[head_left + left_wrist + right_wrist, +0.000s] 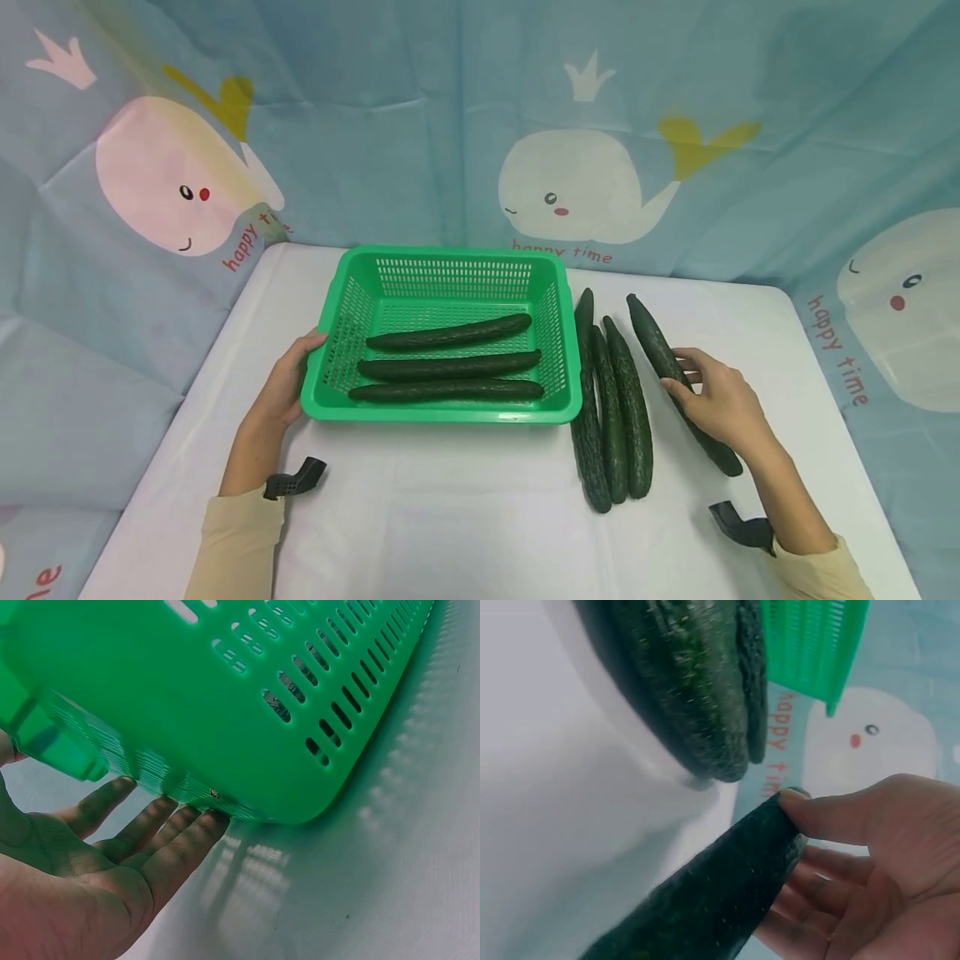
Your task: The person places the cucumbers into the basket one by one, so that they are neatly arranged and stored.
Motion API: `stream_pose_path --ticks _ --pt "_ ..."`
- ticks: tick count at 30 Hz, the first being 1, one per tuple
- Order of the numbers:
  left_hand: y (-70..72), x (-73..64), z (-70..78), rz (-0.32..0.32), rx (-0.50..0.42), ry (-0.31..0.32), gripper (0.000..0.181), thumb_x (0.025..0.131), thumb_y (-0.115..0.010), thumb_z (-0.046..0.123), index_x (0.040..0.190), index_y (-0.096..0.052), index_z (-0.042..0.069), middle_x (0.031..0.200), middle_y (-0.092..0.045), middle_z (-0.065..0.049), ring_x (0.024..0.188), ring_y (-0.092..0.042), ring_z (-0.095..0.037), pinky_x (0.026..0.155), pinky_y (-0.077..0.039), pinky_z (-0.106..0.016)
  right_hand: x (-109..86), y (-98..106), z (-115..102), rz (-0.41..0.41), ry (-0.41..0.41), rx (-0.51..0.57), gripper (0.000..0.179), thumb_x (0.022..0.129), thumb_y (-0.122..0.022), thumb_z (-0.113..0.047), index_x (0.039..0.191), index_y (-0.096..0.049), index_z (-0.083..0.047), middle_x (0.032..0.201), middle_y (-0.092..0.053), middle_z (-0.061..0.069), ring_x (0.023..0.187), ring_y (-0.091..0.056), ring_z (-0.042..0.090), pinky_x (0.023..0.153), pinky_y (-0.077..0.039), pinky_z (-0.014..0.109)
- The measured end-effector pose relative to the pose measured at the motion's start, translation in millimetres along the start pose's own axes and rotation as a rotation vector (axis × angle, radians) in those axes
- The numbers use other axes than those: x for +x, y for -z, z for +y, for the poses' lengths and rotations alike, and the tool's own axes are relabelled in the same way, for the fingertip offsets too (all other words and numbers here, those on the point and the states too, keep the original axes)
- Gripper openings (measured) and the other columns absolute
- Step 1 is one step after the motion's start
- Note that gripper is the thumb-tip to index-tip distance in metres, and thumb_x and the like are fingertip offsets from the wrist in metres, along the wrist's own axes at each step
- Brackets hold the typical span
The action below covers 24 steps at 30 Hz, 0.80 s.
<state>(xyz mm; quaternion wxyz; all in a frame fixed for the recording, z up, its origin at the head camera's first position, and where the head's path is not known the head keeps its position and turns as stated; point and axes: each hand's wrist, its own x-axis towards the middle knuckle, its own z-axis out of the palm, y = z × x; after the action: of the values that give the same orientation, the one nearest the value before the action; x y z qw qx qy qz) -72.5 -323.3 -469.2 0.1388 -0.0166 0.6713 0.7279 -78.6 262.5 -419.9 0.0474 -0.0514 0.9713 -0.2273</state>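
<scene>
My right hand (pixel 723 404) holds a dark green cucumber (pixel 656 337) at the right of the table, thumb on one side and fingers on the other. In the right wrist view the thumb and fingers (pixel 799 904) show against this cucumber (pixel 712 881), which lies slanted. My left hand (pixel 288 383) grips a green plastic basket (pixel 442 414) by its left side. Seen from the left wrist, the fingertips (pixel 206 821) rest against the slotted basket wall (pixel 225 750), with the thumb up by the rim. Three cucumbers (pixel 450 365) lie crosswise in the basket.
Three more cucumbers (pixel 613 417) lie side by side on the white table (pixel 465 508), just right of the basket, the leftmost along its wall. A blue whale-print cloth (pixel 420 150) hangs behind and around the table.
</scene>
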Motion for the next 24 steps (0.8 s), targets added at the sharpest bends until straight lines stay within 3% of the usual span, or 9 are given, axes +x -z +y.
stream_pose_path --ticks 3,6,14,24 --pt "-0.2 -0.1 -0.4 0.008 -0.001 0.0 0.074 0.113 -0.031 0.047 0.172 -0.004 0.011 0.17 -0.019 -0.025 0.144 -0.049 -0.021 0.106 -0.055 -0.018 0.3 2.8 -6.8 0.036 0.028 0.01 0.054 0.101 -0.072 -0.018 0.147 -0.055 0.004 0.127 -0.07 0.034 0.11 -0.071 0.055 0.08 -0.058 0.068" --pt "-0.6 -0.2 -0.3 0.019 -0.004 0.002 0.074 0.113 -0.031 0.047 0.171 -0.005 0.01 0.166 -0.025 -0.023 0.133 -0.055 -0.008 0.105 -0.057 -0.019 2.0 6.5 -12.9 0.069 0.065 0.02 0.053 0.102 -0.072 -0.02 0.147 -0.055 0.004 0.124 -0.071 0.034 0.105 -0.072 0.053 0.074 -0.059 0.063" --pt "-1.6 0.6 0.2 0.031 -0.007 0.007 0.074 0.113 -0.032 0.047 0.172 -0.004 0.011 0.169 -0.022 -0.025 0.132 -0.057 -0.004 0.105 -0.056 -0.018 6.5 12.3 -30.5 0.09 0.123 0.08 0.052 0.102 -0.072 -0.019 0.147 -0.056 0.002 0.12 -0.072 0.034 0.088 -0.077 0.046 0.067 -0.061 0.053" --pt "-2.8 -1.2 0.4 0.055 0.005 0.033 0.077 0.112 -0.033 0.05 0.172 -0.002 0.013 0.174 -0.015 -0.024 0.134 -0.049 -0.005 0.104 -0.054 -0.014 13.2 14.9 -49.4 0.097 0.255 0.118 0.048 0.101 -0.072 -0.011 0.147 -0.059 -0.007 0.123 -0.074 0.026 0.102 -0.076 0.045 0.082 -0.063 0.063"
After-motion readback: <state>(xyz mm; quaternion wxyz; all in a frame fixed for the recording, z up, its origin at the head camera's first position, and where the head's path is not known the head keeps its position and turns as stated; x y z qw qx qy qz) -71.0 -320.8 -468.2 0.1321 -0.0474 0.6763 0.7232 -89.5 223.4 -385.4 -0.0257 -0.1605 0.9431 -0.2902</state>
